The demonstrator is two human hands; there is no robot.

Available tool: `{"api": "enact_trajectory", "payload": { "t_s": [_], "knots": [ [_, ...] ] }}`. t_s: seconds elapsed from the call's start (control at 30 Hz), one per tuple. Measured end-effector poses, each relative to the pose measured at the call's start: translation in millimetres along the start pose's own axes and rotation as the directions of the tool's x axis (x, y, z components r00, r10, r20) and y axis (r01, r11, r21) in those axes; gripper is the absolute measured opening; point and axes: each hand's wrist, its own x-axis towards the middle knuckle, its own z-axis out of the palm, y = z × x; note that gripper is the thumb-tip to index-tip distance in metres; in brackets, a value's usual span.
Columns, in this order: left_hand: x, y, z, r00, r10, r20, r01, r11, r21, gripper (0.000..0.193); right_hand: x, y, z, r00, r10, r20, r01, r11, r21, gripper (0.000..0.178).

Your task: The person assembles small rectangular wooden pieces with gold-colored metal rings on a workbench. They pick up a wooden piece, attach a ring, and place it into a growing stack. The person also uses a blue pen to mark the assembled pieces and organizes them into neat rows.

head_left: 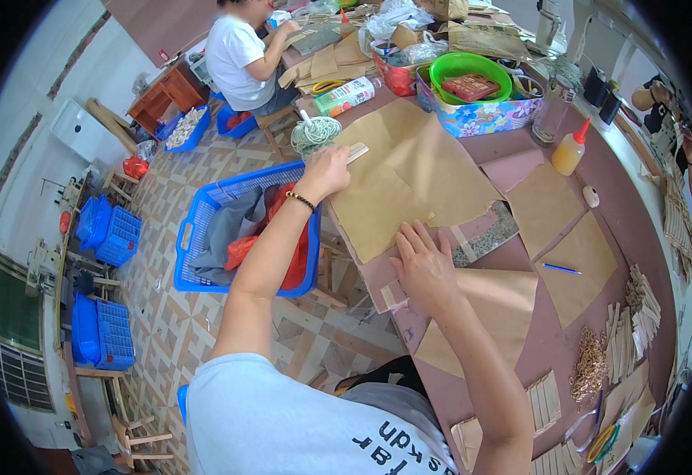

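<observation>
A large tan sheet [409, 166], like thin leather or coated paper, lies across the worktable. At its far left edge my left hand [328, 172] is closed, with a short pale flat strip [357, 151] sticking out of its fingers. My right hand [425, 265] rests flat on the sheet's near edge, its fingers spread and nothing held. Under that edge, a grey stone slab [484, 237] shows beside the right hand. Another tan piece [484, 317] lies beneath my right forearm. Touching distance from my left hand is a ball of pale green cord [315, 134].
A blue basket [188, 245] with grey and red cloth stands left of the table. Right lie tan pieces [548, 206], a blue pen [561, 268], a glue bottle [569, 150] and gold rings [589, 364]. A flowered box [488, 120] stands behind; a co-worker [239, 59] sits far left.
</observation>
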Motion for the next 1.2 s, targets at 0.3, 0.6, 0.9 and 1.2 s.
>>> {"api": "enact_trajectory", "payload": {
  "t_s": [0.3,0.6,0.9,1.2],
  "knots": [
    [6.4,-9.5,6.1,0.995,0.069,-0.078,-0.061,0.993,0.103,0.011,1.0,-3.6,6.9,0.999,0.009,-0.033,-0.009,1.0,0.006,0.041],
    [2.2,-13.3,7.9,0.983,0.18,0.028,-0.182,0.98,0.079,0.052,14.2,-11.4,25.2,0.986,0.148,0.079,-0.146,0.989,-0.034,0.032],
    [14.3,-41.7,6.1,0.99,0.1,-0.099,-0.082,0.982,0.172,0.017,14.4,-30.2,46.0,0.937,0.257,-0.237,-0.283,0.955,-0.086,0.034],
    [35.9,-107.4,-63.0,0.925,-0.146,-0.351,0.223,0.957,0.188,0.027,12.9,-30.9,35.9,0.951,0.308,-0.007,-0.306,0.942,-0.135,0.032]
  ]
}}
